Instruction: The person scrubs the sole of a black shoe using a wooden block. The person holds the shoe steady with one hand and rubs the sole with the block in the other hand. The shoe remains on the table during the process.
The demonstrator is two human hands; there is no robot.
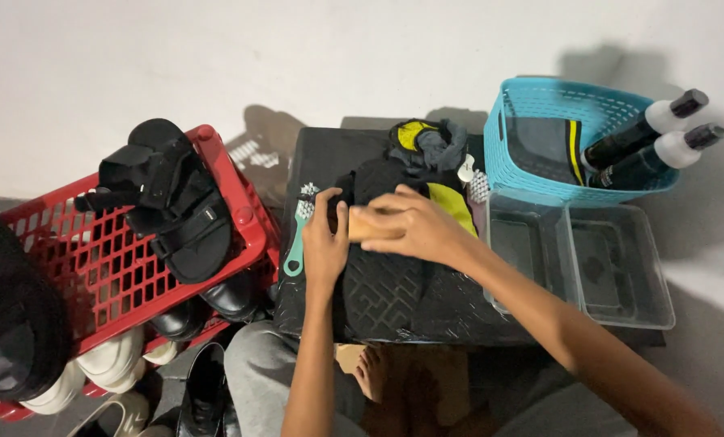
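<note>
My right hand (414, 228) grips a wooden-backed brush (368, 226) and presses it against a black shoe (390, 283) lying sole up on a black box (317, 162). My left hand (325, 243) rests on the left side of that shoe, steadying it. A teal-handled small brush (298, 235) lies just left of my left hand. Behind the shoe sits a black, grey and yellow shoe or cloth (431, 146), partly hidden.
A red crate (95, 267) at left carries a black sandal (171, 202); black and white shoes lie beneath it. A blue basket (540, 101) at right holds two bottles (653, 137). Clear plastic containers (580, 259) stand in front of it. A white wall is behind.
</note>
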